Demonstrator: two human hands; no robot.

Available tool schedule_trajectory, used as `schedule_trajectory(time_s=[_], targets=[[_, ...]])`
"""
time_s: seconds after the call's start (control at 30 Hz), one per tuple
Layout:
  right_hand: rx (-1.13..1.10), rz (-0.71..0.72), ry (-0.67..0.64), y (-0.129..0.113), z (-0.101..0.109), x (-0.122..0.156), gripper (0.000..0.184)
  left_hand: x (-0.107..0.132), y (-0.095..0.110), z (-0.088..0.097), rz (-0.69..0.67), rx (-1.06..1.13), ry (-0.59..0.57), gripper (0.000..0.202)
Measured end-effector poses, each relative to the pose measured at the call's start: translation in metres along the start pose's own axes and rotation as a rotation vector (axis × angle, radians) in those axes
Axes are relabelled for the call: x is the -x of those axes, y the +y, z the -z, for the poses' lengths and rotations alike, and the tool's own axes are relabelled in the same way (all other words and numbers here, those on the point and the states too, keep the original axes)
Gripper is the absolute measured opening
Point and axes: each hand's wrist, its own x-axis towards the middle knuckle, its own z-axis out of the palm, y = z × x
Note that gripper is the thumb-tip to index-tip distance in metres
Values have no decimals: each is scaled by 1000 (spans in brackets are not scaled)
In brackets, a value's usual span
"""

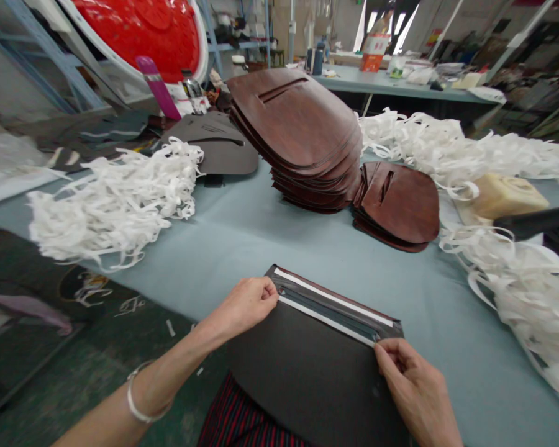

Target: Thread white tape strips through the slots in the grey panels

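Note:
A large black panel (307, 372) lies at the table's front edge, partly over a striped garment on my lap. Along its far edge runs a dark zipper (328, 315), bordered by two white tape strips. My left hand (251, 304) is closed, thumb and finger pinching the zipper's left end beside the lower white strip (326, 321). At the right end, my right hand (412, 382) pinches the same border, its other fingers curled. A thin brown edge shows beyond the upper white strip (333, 296). What lies under the fingertips is hidden.
Brown leather panels with slits form a tall leaning stack (302, 124) and a smaller stack (403, 205). Heaps of white strips lie left (121, 198) and right (526, 292). A yellowish block (510, 195) sits at right; dark panels (218, 146) lie behind the left heap.

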Motion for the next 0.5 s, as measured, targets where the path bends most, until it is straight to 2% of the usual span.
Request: schedule_trajectory(time_s=[0.23,0.33,0.4,0.5], targets=[[5,17,28,1,-1,-2,37,-1,3,0,35,-55,3,15],[15,-8,54,0,0,-2,37,1,2,-7,31,-109,59,12],[24,-12,54,-1,2,-1,36,5,1,-16,-38,-149,147,8],[28,-18,44,-3,5,0,31,14,0,-32,-247,-235,299,9]])
